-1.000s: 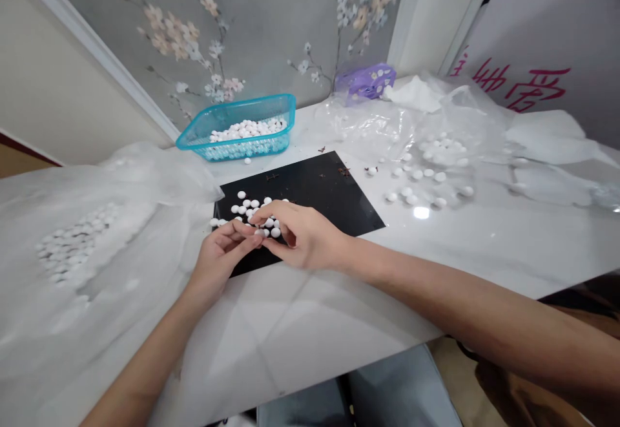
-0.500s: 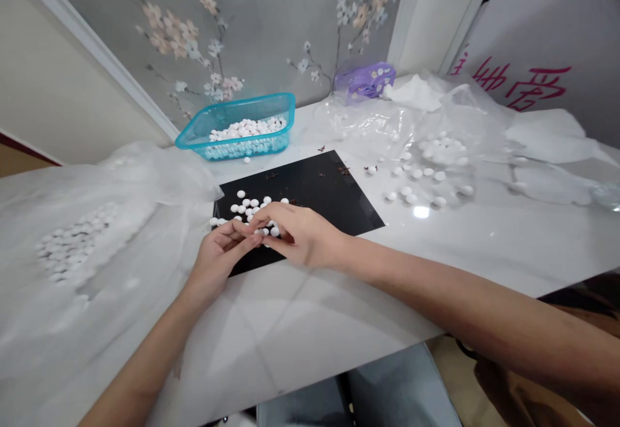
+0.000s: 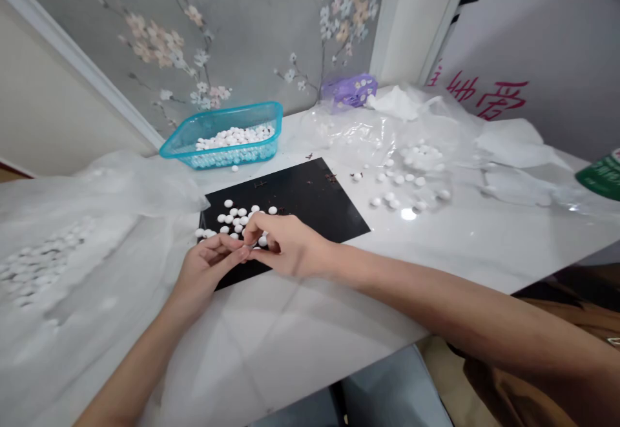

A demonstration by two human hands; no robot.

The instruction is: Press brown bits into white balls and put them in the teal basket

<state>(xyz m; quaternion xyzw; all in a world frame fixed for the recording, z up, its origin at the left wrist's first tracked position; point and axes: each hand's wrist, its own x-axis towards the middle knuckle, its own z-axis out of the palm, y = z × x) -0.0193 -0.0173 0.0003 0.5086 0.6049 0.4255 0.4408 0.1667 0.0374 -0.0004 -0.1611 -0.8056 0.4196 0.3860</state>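
**Pinched from both sides, small pale piece (image 3: 250, 245) sits one slip from the pile**

Fingers of the left hand (image 3: 206, 267) and right hand (image 3: 295, 246) meet tip to tip above the near left part of a black board (image 3: 314, 201), closed on the small piece. Their tips cover most of it, so its exact shape cannot be told. Just behind, white pieces (image 3: 228, 203) lie loose on the board, some partly screened by the right hand.

The likeliest mishap is a drop: with so little surface to hold, uneven pressure from the two pinches could squirt the piece out among its rounded lookalikes, where it would be hard to pick out. A sideways sweep of the right hand could scatter those nearest its fingers. At the board's left edge, several sit beside a clear plastic sheet (image 3: 116, 168), and a nudge might send them beneath it.

Dark scraps (image 3: 330, 178) litter the far corner and could cling to anything that rolls there. Behind the board, a blue basket (image 3: 208, 124) holds many more, well apart from both hands on the white table (image 3: 465, 252).
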